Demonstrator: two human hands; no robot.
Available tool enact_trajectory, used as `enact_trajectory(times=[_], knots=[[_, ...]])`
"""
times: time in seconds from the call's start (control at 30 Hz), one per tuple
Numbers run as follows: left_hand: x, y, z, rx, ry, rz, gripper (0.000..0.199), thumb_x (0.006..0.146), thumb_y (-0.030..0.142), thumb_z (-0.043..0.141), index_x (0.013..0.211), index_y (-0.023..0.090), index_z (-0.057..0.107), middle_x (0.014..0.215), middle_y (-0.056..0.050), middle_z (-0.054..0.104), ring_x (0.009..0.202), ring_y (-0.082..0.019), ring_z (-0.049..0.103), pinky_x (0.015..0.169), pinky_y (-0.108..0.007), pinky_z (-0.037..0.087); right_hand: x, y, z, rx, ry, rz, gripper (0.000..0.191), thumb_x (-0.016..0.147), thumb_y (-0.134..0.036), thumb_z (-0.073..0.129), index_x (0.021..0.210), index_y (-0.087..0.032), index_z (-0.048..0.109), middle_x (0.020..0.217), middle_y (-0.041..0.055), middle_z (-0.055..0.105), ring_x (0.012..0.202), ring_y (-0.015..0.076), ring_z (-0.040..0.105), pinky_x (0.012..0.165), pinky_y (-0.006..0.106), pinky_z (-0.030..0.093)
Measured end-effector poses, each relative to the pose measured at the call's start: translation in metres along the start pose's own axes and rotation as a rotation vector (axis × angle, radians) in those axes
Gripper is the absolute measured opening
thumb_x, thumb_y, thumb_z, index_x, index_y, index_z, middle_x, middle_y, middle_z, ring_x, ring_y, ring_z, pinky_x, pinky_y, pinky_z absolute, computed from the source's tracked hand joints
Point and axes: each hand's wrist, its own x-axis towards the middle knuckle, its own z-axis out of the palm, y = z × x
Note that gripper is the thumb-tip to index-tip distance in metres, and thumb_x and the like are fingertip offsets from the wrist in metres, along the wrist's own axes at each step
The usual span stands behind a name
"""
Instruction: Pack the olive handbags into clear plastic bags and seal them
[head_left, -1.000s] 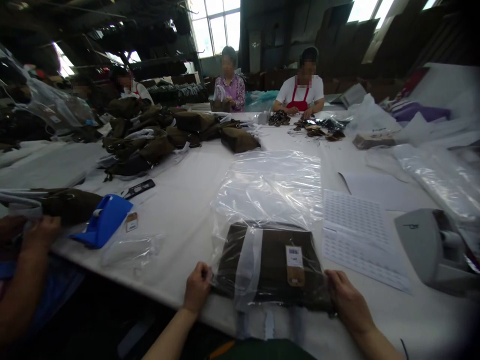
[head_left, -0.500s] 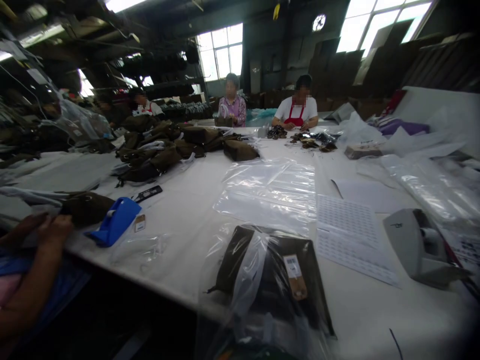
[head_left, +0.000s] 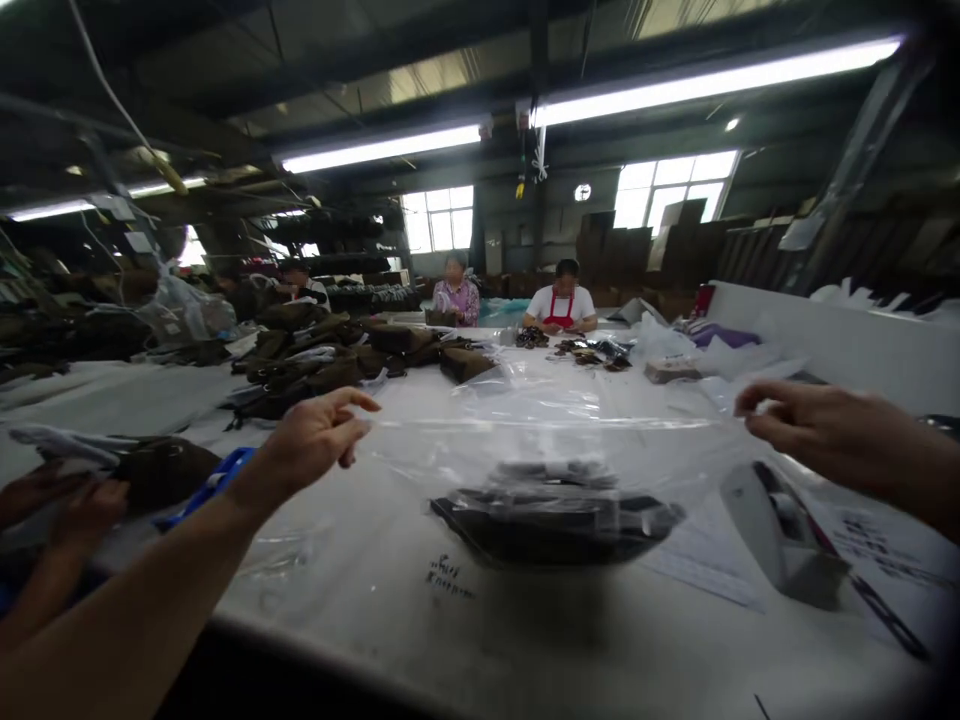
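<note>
A clear plastic bag (head_left: 555,440) is stretched wide between my two hands, above the white-covered table (head_left: 337,590). My left hand (head_left: 315,437) is at the bag's left end, and my right hand (head_left: 817,422) pinches its right end. Inside the sagging bottom lies a dark olive fabric bag (head_left: 555,530), seen blurred through the plastic. It hangs just over the table or barely touches it; I cannot tell which. Its paper tag does not show.
A co-worker's hands (head_left: 75,500) work at the left beside a dark olive bag (head_left: 165,472) and a blue tape dispenser (head_left: 214,480). A grey machine (head_left: 780,530) and printed sheets (head_left: 870,550) lie to the right. Piled olive bags (head_left: 300,360) fill the far table.
The plastic bag with the olive bag inside has risen from the table, held up between my hands. My view has tilted upward, showing more of the ceiling lights.
</note>
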Motion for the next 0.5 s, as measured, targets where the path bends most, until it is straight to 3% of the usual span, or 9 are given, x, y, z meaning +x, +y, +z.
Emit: enact_trajectory(times=[0.07,0.1,0.2,0.27,0.33,0.37,0.5], knots=[[0.033,0.010,-0.009,0.091,-0.047,0.038,0.031,0.074,0.034,0.054,0.099,0.018,0.058,0.051,0.005,0.053,0.049,-0.014,0.055,0.049,-0.021,0.042,0.032,-0.014,-0.009,-0.072,-0.132,-0.027,0.008,0.068,-0.011,0.070,0.072,-0.018,0.068,0.045,-0.0051,0.056,0.034,0.0042,0.042,0.043,0.023,0.020],[0.046,0.012,-0.012,0.139,-0.125,0.034,0.030,0.072,0.033,0.055,0.096,0.017,0.060,0.052,0.004,0.052,0.049,-0.015,0.056,0.048,-0.021,0.042,0.042,-0.017,-0.008,0.012,-0.166,-0.015,0.008,0.067,-0.007,0.067,0.068,-0.015,0.068,0.044,-0.0049,0.055,0.032,0.0026,0.040,0.041,0.022,0.017],[0.070,0.011,-0.015,0.227,-0.437,-0.041,0.032,0.064,0.027,0.060,0.094,0.016,0.062,0.054,0.004,0.050,0.046,-0.015,0.056,0.044,-0.020,0.041,0.054,-0.015,-0.002,0.529,-0.352,0.185,0.017,0.064,0.005,0.058,0.055,-0.008,0.063,0.042,-0.0031,0.055,0.025,-0.0012,0.033,0.036,0.019,0.004],[0.080,0.012,-0.016,0.256,-0.553,-0.092,0.038,0.062,0.025,0.062,0.098,0.016,0.060,0.055,0.006,0.048,0.046,-0.014,0.056,0.043,-0.019,0.042,0.057,-0.018,-0.004,0.831,-0.338,0.505,0.019,0.067,0.004,0.049,0.056,-0.004,0.062,0.049,-0.0003,0.059,0.023,-0.0040,0.030,0.035,0.017,-0.004],[0.090,0.017,-0.019,0.308,-0.594,-0.091,0.039,0.066,0.026,0.060,0.103,0.016,0.058,0.057,0.008,0.046,0.045,-0.011,0.055,0.044,-0.017,0.041,0.062,-0.027,-0.012,0.909,-0.248,0.812,0.021,0.071,-0.003,0.042,0.061,0.001,0.060,0.059,0.0030,0.063,0.022,-0.0071,0.026,0.036,0.014,-0.008],[0.096,0.021,-0.022,0.348,-0.616,-0.085,0.037,0.069,0.028,0.058,0.103,0.015,0.057,0.057,0.008,0.045,0.045,-0.010,0.055,0.044,-0.015,0.040,0.067,-0.034,-0.017,0.896,-0.217,0.895,0.024,0.072,-0.007,0.039,0.064,0.004,0.059,0.063,0.0042,0.064,0.022,-0.0083,0.026,0.037,0.012,-0.009],[0.115,0.041,-0.037,0.477,-0.703,-0.108,0.039,0.074,0.041,0.057,0.101,0.012,0.056,0.055,0.010,0.047,0.049,-0.007,0.053,0.049,-0.012,0.039,0.091,-0.059,-0.031,0.844,-0.212,0.862,0.044,0.074,-0.021,0.025,0.064,0.013,0.052,0.065,0.0033,0.062,0.025,-0.0079,0.034,0.037,0.008,-0.003]])
